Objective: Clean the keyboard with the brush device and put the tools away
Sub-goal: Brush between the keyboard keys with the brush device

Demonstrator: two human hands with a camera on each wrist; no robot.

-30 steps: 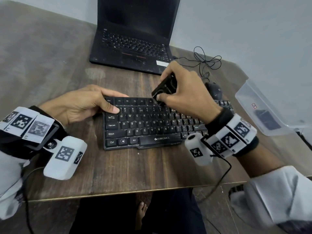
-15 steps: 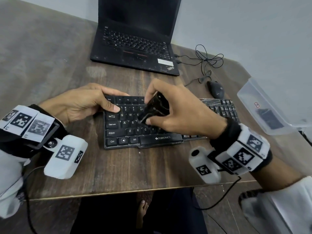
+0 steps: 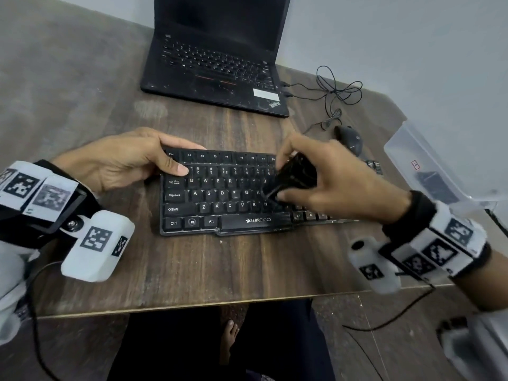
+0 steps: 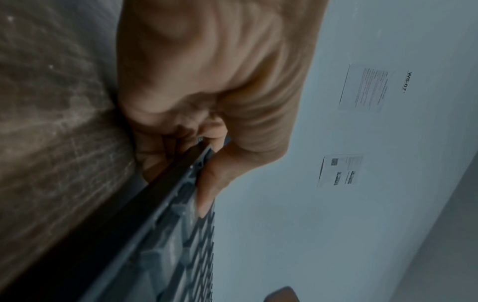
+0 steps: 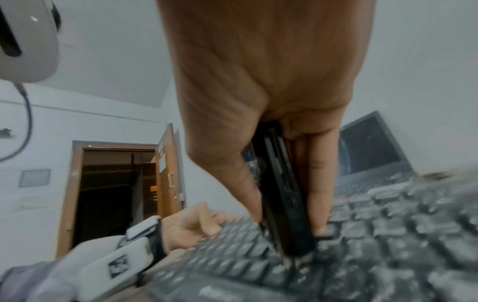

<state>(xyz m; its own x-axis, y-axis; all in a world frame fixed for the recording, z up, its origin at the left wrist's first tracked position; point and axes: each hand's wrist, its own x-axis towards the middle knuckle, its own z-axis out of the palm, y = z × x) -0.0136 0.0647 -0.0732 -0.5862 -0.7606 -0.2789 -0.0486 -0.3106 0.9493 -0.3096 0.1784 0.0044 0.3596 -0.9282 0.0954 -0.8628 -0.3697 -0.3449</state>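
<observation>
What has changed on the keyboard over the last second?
The right hand swept the brush device from the top row down and left across the keyboard, then back right to the keys near H and N. The left hand kept gripping the keyboard's top-left corner.

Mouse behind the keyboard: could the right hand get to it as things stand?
Probably not yet: the right hand grips the brush device, pressed on the keyboard. The path to the mouse looks open, but the fingers are occupied.
</observation>
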